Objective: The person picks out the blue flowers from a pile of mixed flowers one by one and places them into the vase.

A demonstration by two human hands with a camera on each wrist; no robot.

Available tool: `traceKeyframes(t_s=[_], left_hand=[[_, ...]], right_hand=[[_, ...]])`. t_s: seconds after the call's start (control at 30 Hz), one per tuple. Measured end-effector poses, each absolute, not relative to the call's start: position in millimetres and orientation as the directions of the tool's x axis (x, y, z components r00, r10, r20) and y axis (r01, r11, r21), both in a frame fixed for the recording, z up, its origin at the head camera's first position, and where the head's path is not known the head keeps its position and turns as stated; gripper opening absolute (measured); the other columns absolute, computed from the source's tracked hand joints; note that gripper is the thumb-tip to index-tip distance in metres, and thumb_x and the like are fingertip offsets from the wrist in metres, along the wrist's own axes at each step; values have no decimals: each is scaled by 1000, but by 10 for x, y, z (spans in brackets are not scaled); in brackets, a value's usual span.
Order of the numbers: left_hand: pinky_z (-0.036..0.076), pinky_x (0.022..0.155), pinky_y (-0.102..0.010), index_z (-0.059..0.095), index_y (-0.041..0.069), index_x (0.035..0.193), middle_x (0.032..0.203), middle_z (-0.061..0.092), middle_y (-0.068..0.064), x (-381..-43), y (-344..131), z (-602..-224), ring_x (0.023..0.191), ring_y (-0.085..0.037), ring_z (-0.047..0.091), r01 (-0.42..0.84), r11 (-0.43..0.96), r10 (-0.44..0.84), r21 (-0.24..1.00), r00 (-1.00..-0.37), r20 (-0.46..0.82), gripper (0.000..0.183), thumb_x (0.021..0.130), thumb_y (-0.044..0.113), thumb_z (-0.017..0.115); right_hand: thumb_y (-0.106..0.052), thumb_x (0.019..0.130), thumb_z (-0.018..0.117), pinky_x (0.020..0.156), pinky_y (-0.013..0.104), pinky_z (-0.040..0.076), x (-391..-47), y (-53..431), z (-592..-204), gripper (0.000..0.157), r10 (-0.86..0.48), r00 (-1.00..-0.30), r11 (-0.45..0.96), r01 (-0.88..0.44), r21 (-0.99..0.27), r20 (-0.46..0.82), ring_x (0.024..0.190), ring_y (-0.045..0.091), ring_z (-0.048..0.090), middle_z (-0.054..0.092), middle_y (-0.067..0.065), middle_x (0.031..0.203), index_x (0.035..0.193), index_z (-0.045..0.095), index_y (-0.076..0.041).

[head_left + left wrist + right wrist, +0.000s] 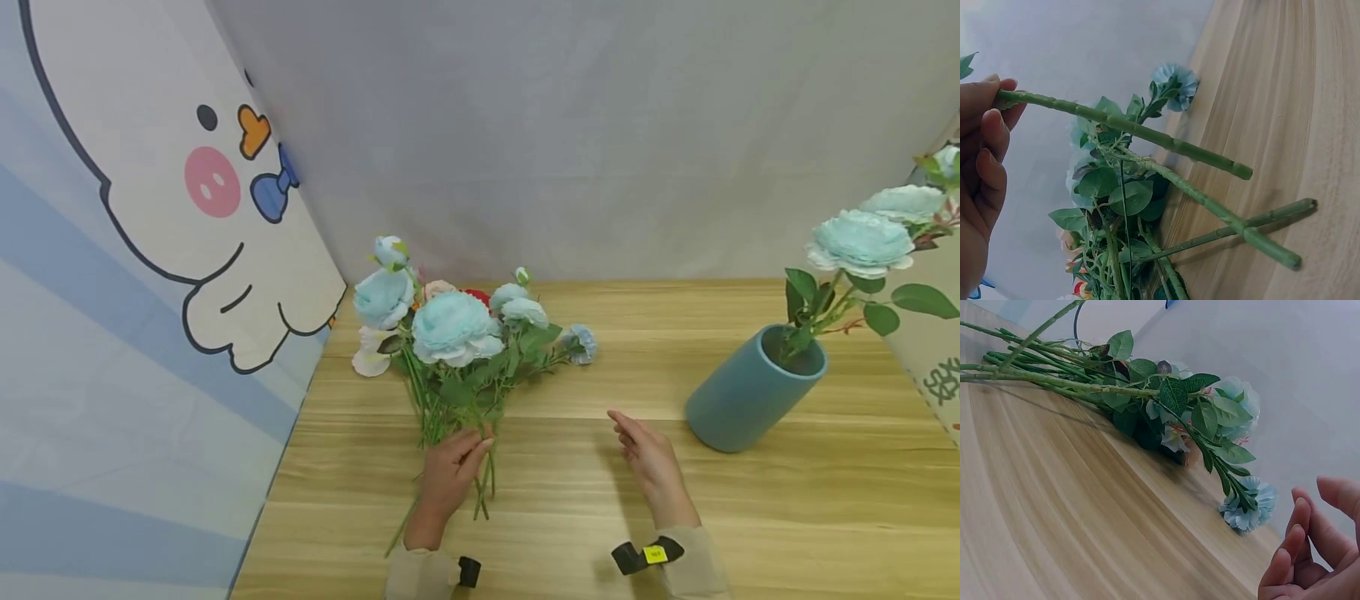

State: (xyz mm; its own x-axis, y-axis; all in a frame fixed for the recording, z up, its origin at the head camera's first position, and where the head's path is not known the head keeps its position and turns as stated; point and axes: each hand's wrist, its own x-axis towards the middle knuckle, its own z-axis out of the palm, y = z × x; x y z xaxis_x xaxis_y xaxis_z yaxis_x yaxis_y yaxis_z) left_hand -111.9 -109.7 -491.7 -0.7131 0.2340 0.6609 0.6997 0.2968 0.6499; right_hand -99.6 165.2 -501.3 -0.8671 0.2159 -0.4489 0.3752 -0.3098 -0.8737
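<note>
Stem (1125, 127) is pinched by left hand (450, 479); right hand (651, 457) is empty, loosely uncurled; rightmost bloom (948, 161) is cropped; yellow label (655, 555) is blurred.

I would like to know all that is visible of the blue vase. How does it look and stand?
The blue vase is a plain, smooth cylinder with a matte surface, perhaps ceramic, and a round open mouth. Its base rests on the wooden table, to the right of the right hand, which does not touch it. It slants in the head view, probably from the camera angle. Pale blue flowers with green leaves rise from its mouth, leaning right.
</note>
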Motion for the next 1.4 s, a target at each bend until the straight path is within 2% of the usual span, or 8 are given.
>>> traceKeyframes(t_s=[0.13, 0.3, 0.5, 0.83, 0.93, 1.07, 1.23, 1.4], left_hand=[[22, 45, -7, 40, 13, 56, 51, 33, 2, -1182, -1119, -5060, 49, 9, 20, 710, 315, 240, 630, -702, 671, 39, 76, -10, 64], [23, 45, -10, 39, 11, 57, 51, 32, 0, -1212, -1131, -5115, 48, 4, 21, 725, 273, 237, 632, -688, 686, 38, 76, -11, 64], [25, 45, -8, 38, 14, 58, 51, 32, 3, -1221, -1152, -5139, 47, 5, 24, 721, 267, 238, 640, -692, 681, 39, 83, -2, 62], [27, 46, -8, 48, 12, 59, 53, 40, 2, -1220, -1131, -5137, 47, 6, 26, 684, 296, 239, 667, -729, 642, 32, 82, -6, 62], [23, 48, -5, 45, 7, 56, 53, 41, -1, -1193, -1103, -5087, 46, 2, 25, 679, 298, 235, 671, -733, 638, 33, 80, -9, 62], [22, 52, -2, 53, 4, 62, 61, 53, -8, -1105, -1065, -4892, 47, -4, 29, 659, 277, 246, 699, -752, 611, 25, 81, -11, 59], [29, 50, -6, 59, 4, 71, 67, 57, -8, -1056, -1026, -4783, 48, -4, 33, 668, 233, 279, 706, -742, 610, 20, 83, -12, 56], [35, 49, -8, 62, 5, 76, 71, 60, -9, -1114, -979, -4972, 46, -3, 38, 681, 199, 298, 704, -727, 619, 19, 83, -11, 56]], right_hand=[[-29, 91, 58, 73, 17, 40, -975, 1679, -5028, 22, 218, -860, -316, 384, -867, -461, 81, 2, 49, 58, -15, 80, 74, 71, -34], [-30, 92, 57, 71, 16, 41, -919, 1736, -5038, 23, 222, -863, -299, 382, -874, -454, 77, 0, 49, 58, -16, 79, 74, 71, -35], [-31, 93, 55, 69, 16, 40, -800, 1794, -5037, 24, 219, -867, -317, 370, -873, -447, 75, -1, 49, 58, -17, 77, 76, 72, -35], [-31, 94, 52, 65, 15, 38, -676, 1865, -5047, 25, 232, -878, -318, 338, -886, -418, 73, -1, 48, 57, -18, 77, 79, 71, -37], [-31, 94, 52, 65, 15, 38, -671, 1869, -5045, 26, 235, -879, -313, 335, -889, -414, 73, -1, 47, 57, -18, 77, 78, 71, -37], [-32, 94, 51, 64, 16, 38, -659, 1869, -5038, 27, 239, -877, -307, 339, -889, -417, 72, -1, 47, 57, -18, 76, 77, 71, -37], [-32, 95, 50, 63, 16, 37, -641, 1875, -5040, 28, 240, -874, -311, 343, -887, -422, 71, -1, 47, 57, -18, 74, 77, 71, -36], [-32, 95, 50, 64, 17, 37, -630, 1887, -5055, 28, 235, -876, -319, 339, -885, -420, 71, -1, 46, 57, -18, 74, 77, 71, -36]])
